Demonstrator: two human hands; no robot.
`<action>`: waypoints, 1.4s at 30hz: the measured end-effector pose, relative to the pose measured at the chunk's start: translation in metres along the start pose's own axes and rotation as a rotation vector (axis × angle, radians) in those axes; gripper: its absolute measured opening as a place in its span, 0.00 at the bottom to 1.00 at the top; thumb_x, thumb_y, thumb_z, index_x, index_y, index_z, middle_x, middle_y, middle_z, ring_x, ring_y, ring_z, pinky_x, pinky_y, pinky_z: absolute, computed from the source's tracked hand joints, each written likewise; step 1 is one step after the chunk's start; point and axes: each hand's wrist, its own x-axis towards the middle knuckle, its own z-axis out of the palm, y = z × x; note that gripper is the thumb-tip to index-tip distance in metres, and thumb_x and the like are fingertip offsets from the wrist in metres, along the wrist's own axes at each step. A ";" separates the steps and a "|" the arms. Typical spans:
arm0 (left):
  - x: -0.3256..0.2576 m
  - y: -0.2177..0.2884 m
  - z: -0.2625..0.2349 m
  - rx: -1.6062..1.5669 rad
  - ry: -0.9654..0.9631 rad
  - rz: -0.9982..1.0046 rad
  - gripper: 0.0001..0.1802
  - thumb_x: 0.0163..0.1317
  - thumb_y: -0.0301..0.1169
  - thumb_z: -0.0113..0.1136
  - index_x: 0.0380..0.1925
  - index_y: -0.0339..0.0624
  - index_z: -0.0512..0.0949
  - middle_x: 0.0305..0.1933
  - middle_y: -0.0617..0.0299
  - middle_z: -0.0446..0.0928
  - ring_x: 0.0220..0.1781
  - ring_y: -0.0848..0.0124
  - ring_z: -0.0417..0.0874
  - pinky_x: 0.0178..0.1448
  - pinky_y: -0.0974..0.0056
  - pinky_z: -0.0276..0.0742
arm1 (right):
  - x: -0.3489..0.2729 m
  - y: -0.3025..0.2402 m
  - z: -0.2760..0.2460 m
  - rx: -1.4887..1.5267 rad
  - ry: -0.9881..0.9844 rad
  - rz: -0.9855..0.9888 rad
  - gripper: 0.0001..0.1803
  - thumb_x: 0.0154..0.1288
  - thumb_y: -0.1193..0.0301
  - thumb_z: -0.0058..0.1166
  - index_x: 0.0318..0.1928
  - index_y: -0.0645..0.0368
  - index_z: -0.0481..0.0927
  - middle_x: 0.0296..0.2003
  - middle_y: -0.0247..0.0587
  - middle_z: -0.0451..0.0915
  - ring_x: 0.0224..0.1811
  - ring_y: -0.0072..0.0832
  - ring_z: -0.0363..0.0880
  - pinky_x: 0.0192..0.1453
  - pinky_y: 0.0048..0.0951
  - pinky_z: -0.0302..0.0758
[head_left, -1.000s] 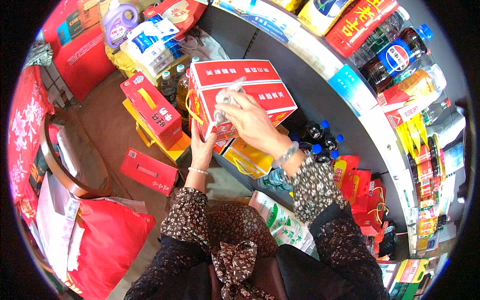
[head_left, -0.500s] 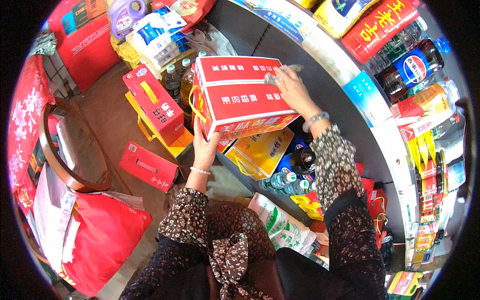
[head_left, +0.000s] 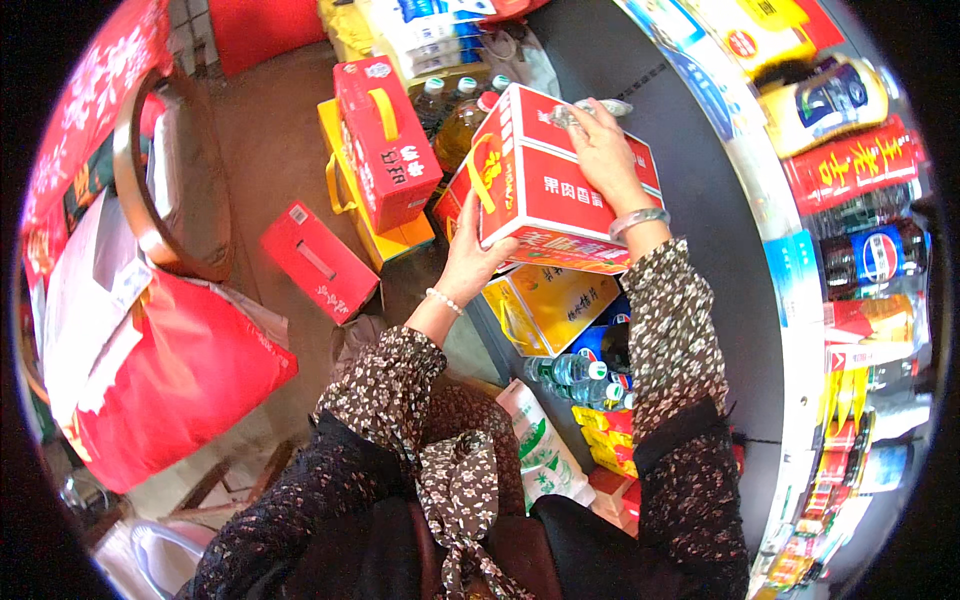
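Note:
A red-and-white carton [head_left: 565, 187] with a yellow handle on its left end is tilted over the dark counter's inner edge. At its near left corner my left hand [head_left: 472, 262] grips it, with the thumb along the near side and the fingers mostly out of sight beneath. My right hand [head_left: 606, 158] lies on the carton's top, pressing a crumpled greyish rag [head_left: 612, 107] against it. Parts of the rag stick out past the fingertips. Just below the carton is a yellow-orange box [head_left: 568, 312], partly covered.
Red milk carton [head_left: 385, 145] and yellow box stand left, beside bottles [head_left: 463, 90]. Another red box [head_left: 318, 262] lies lower down. Drinks line the curved white shelf [head_left: 750, 180] at right. A wooden chair arm [head_left: 140, 190] and red bag [head_left: 185, 370] are far left.
The carton sits further right in view and is turned, showing more of its left end. My right hand with the rag has shifted inward over the top. The whole view has swung too.

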 end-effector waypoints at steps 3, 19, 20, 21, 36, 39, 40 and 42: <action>0.001 0.001 -0.002 0.010 -0.007 -0.052 0.56 0.48 0.41 0.72 0.68 0.33 0.46 0.70 0.44 0.54 0.72 0.60 0.56 0.71 0.60 0.54 | -0.001 -0.037 -0.001 0.099 -0.008 -0.110 0.16 0.65 0.66 0.49 0.51 0.54 0.79 0.60 0.53 0.68 0.62 0.46 0.67 0.65 0.38 0.64; -0.001 0.023 -0.002 -0.085 0.031 -0.069 0.61 0.39 0.41 0.78 0.68 0.36 0.49 0.65 0.46 0.62 0.65 0.64 0.67 0.66 0.62 0.64 | -0.009 -0.140 -0.004 -0.602 -0.429 -0.618 0.10 0.42 0.71 0.63 0.28 0.62 0.83 0.37 0.46 0.80 0.47 0.40 0.76 0.55 0.39 0.69; -0.002 0.024 -0.002 -0.096 0.022 -0.105 0.64 0.39 0.41 0.78 0.69 0.36 0.45 0.65 0.46 0.63 0.64 0.64 0.68 0.66 0.63 0.65 | 0.000 -0.138 0.001 -0.613 -0.399 -0.609 0.10 0.41 0.71 0.65 0.27 0.62 0.82 0.34 0.45 0.80 0.45 0.39 0.76 0.54 0.40 0.69; -0.002 0.026 -0.003 -0.089 0.015 -0.110 0.64 0.39 0.41 0.78 0.69 0.36 0.44 0.64 0.46 0.63 0.64 0.64 0.68 0.66 0.63 0.65 | 0.010 -0.134 0.003 -0.623 -0.404 -0.622 0.07 0.46 0.71 0.62 0.27 0.61 0.83 0.33 0.44 0.81 0.44 0.38 0.77 0.53 0.39 0.70; 0.000 0.039 -0.016 -1.026 0.010 -0.393 0.46 0.64 0.65 0.35 0.71 0.48 0.41 0.71 0.61 0.55 0.67 0.66 0.65 0.67 0.47 0.59 | 0.017 -0.135 0.008 -0.633 -0.522 -0.620 0.07 0.47 0.75 0.55 0.26 0.62 0.84 0.32 0.51 0.82 0.36 0.45 0.81 0.43 0.42 0.76; 0.000 0.035 -0.017 -1.083 -0.008 -0.384 0.50 0.60 0.69 0.36 0.71 0.47 0.39 0.72 0.60 0.51 0.69 0.64 0.61 0.69 0.46 0.55 | -0.005 -0.144 -0.002 -0.622 -0.513 -0.664 0.03 0.49 0.75 0.55 0.24 0.62 0.80 0.32 0.52 0.80 0.39 0.44 0.78 0.46 0.42 0.73; 0.000 0.033 -0.018 -1.100 -0.018 -0.373 0.52 0.59 0.70 0.36 0.71 0.47 0.38 0.73 0.60 0.51 0.70 0.64 0.60 0.69 0.46 0.54 | -0.014 -0.147 -0.006 -0.626 -0.514 -0.672 0.04 0.49 0.75 0.55 0.25 0.63 0.80 0.31 0.50 0.80 0.39 0.43 0.78 0.47 0.41 0.72; 0.000 0.030 -0.018 -1.097 -0.010 -0.384 0.52 0.59 0.70 0.36 0.71 0.46 0.39 0.73 0.59 0.51 0.70 0.63 0.59 0.69 0.47 0.54 | -0.027 -0.152 -0.012 -0.602 -0.493 -0.701 0.04 0.48 0.76 0.54 0.26 0.63 0.80 0.32 0.50 0.80 0.40 0.42 0.78 0.48 0.41 0.72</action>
